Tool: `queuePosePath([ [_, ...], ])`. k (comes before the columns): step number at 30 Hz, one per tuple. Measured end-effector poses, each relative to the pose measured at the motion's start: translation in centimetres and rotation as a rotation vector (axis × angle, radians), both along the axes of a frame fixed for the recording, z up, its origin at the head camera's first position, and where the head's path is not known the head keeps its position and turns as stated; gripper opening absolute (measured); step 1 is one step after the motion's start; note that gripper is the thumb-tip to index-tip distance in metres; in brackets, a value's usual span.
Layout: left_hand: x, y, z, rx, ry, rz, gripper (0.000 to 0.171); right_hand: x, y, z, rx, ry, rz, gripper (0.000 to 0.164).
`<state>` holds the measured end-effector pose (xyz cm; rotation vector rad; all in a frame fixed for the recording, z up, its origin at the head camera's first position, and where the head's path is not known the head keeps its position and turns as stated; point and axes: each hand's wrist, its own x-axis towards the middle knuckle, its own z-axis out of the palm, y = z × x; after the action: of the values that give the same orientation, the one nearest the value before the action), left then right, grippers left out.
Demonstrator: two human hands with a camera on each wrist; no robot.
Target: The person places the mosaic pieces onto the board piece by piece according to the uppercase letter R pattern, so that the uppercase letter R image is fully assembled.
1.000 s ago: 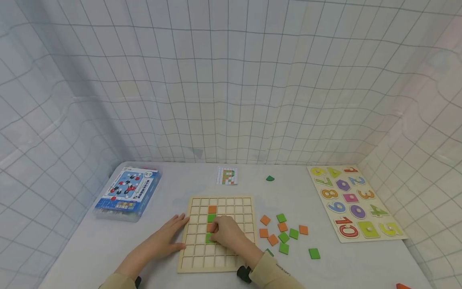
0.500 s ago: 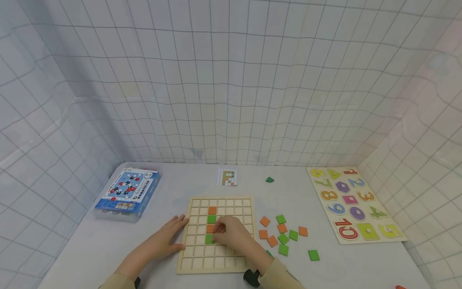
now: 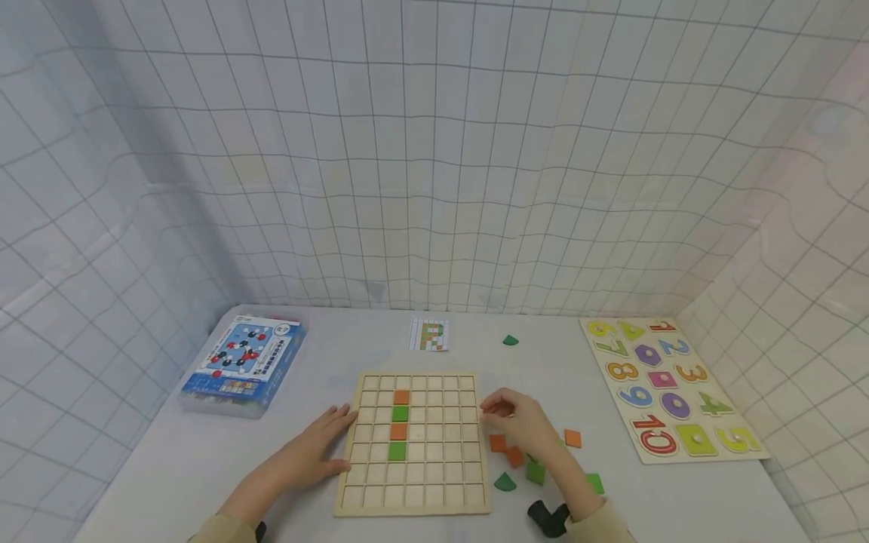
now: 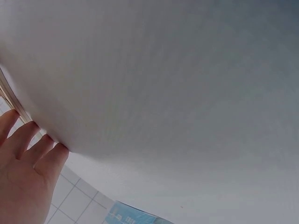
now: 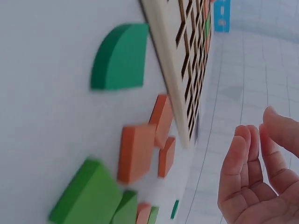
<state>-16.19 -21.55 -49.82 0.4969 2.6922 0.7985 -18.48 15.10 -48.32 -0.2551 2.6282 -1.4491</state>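
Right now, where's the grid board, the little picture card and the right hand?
Grid board (image 3: 416,452), head view: a bare wooden square near its middle.
Picture card (image 3: 431,336), head view: its printed pattern.
Right hand (image 3: 521,422), head view: the back of the hand.

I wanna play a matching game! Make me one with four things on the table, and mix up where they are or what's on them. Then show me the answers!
Things:
1. pattern card
2. loose squares
3. blue box
4. wooden grid board

Places and states:
A. lying to the right of the board, orange and green
B. has two orange and two green set-in squares in one line
C. beyond the board's far edge
D. far to the left

Answers: 1-C, 2-A, 3-D, 4-B
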Motion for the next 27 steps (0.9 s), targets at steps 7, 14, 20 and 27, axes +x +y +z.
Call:
queuePosePath([
  [7, -0.1, 0.0, -0.1, 0.002, -0.021, 0.013, 0.080, 0.1, 5.9, -0.3, 0.018, -0.063, -0.152, 0.018],
  [14, -0.2, -0.1, -0.1, -0.002, -0.011, 0.003, 0.080, 0.5, 10.2, -0.6, 0.071, -0.102, -0.217, 0.028],
  [20, -0.3, -0.1, 0.0, 0.005, -0.030, 0.015, 0.080, 0.6, 12.0, -1.0, 0.104, -0.115, -0.243, 0.033],
  [27, -0.2, -0.3, -0.2, 0.021, -0.022, -0.004, 0.080, 0.6, 12.9, -1.5, 0.121, -0.150, -0.239, 0.037],
])
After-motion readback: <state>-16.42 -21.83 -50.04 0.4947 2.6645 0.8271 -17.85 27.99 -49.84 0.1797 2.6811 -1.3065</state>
